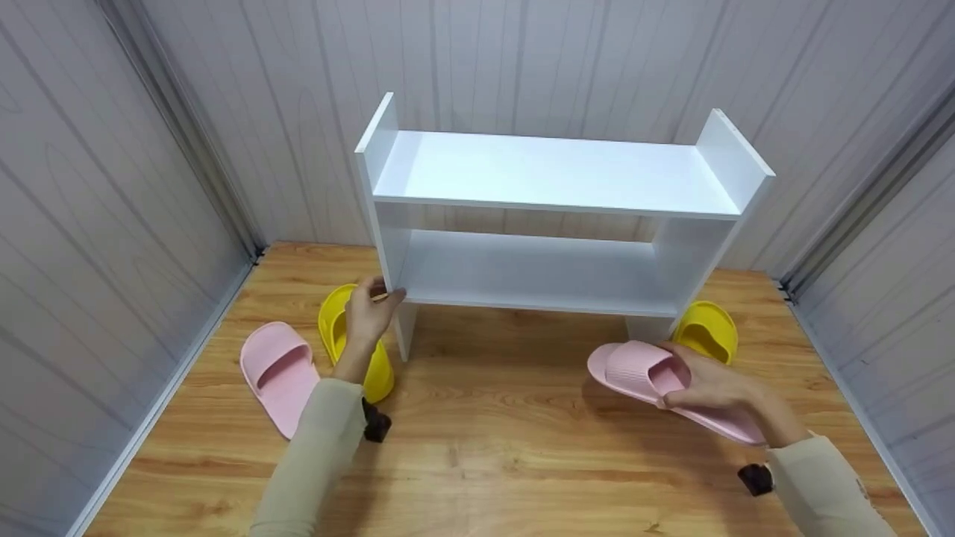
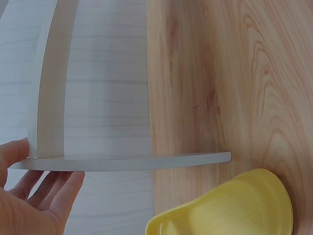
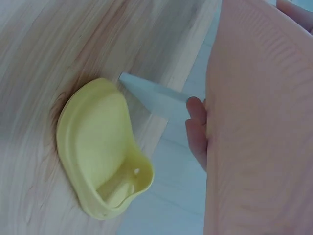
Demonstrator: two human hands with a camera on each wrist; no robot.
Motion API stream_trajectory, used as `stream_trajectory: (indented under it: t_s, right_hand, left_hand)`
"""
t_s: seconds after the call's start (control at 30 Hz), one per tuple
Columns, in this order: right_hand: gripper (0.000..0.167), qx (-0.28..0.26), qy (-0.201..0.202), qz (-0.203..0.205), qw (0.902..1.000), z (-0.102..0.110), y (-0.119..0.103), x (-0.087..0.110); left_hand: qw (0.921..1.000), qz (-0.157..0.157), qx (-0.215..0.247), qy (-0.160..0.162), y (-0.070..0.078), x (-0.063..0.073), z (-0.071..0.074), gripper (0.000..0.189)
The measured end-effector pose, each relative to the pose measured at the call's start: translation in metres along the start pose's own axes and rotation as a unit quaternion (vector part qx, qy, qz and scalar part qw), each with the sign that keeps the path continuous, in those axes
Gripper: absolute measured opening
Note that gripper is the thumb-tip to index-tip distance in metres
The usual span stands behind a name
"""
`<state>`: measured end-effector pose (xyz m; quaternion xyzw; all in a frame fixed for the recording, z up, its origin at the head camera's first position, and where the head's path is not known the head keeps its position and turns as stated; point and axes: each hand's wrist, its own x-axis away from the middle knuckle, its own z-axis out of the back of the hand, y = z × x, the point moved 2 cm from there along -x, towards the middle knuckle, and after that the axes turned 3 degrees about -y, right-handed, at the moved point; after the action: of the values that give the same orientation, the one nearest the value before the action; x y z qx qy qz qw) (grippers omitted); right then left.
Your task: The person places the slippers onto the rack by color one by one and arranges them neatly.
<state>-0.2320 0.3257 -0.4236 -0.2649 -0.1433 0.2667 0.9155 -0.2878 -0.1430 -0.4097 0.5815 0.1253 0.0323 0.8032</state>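
Observation:
A white two-tier shelf (image 1: 552, 175) stands against the back wall. My left hand (image 1: 369, 313) pinches the edge of its left side panel (image 2: 127, 164) beside the lower board, thumb on the inner side and fingers outside. In my right hand (image 1: 712, 380) is a pink slipper (image 1: 634, 365), gripped across its middle and raised above the floor in front of the shelf's right leg. Its toe points left, towards the shelf. The slipper's pink sole fills much of the right wrist view, with fingertips (image 3: 196, 122) curled at its edge.
A second pink slipper (image 1: 276, 365) lies on the wood floor (image 1: 477, 447) at the left. Beside the left panel is a yellow slipper (image 1: 379, 373), partly behind my left hand. Another yellow slipper (image 1: 709, 328) lies by the right panel. Panelled walls (image 1: 485, 60) enclose three sides.

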Motion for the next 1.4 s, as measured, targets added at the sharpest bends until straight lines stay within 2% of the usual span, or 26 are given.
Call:
stream_trajectory:
  t_s: [0.13,0.47,0.67,0.77,1.13,1.4]
  right_hand:
    - [0.091,0.018,0.006,-0.003,0.9998,0.000,-0.008,-0.005]
    - [0.093,0.023,0.013,0.014,0.9996,0.003,-0.032,-0.019]
    - [0.092,-0.001,0.016,0.060,0.9981,0.009,-0.046,-0.027]
    - [0.093,-0.011,0.014,0.071,0.9973,0.013,-0.054,-0.029]
    - [0.093,0.008,0.008,0.051,0.9986,0.031,-0.085,-0.031]
    - [0.094,0.032,0.014,0.072,0.9968,0.048,-0.102,-0.033]
  left_hand:
    - [1.0000,0.000,0.001,0.000,0.001,0.000,0.000,0.032]
    - [0.9999,-0.003,0.016,0.000,-0.001,0.000,0.000,0.034]
    - [1.0000,-0.003,0.005,0.001,-0.001,0.000,0.000,0.031]
    - [1.0000,-0.001,0.001,-0.001,-0.001,0.000,0.000,0.031]
    - [1.0000,0.002,0.004,-0.001,-0.002,-0.001,0.000,0.032]
    - [0.9999,0.011,0.005,0.000,-0.002,-0.001,0.000,0.034]
